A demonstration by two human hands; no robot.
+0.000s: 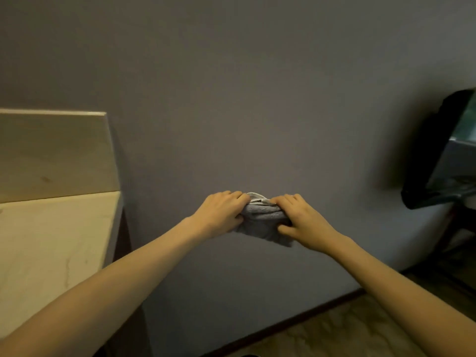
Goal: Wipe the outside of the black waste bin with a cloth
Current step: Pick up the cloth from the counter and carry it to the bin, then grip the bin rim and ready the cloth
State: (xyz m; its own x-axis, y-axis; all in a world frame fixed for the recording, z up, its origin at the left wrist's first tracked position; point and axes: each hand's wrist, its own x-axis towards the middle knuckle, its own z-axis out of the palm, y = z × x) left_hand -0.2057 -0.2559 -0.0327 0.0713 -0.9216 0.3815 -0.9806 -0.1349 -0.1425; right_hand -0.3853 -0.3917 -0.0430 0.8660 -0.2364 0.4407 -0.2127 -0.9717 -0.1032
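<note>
A grey cloth [262,221] with a paler edge on top is bunched between both hands in front of a grey wall. My left hand [221,215] grips its left side with curled fingers. My right hand [301,219] grips its right side, thumb under the cloth. The black waste bin [435,150] shows at the right edge, tilted in the view, with a dark bin liner hanging over its rim; it is well apart from both hands and partly cut off by the frame.
A pale wooden counter [51,248] with a raised back panel [54,153] fills the left side. A grey wall [244,99] lies straight ahead, with a dark skirting strip and patterned floor [347,331] at the bottom right.
</note>
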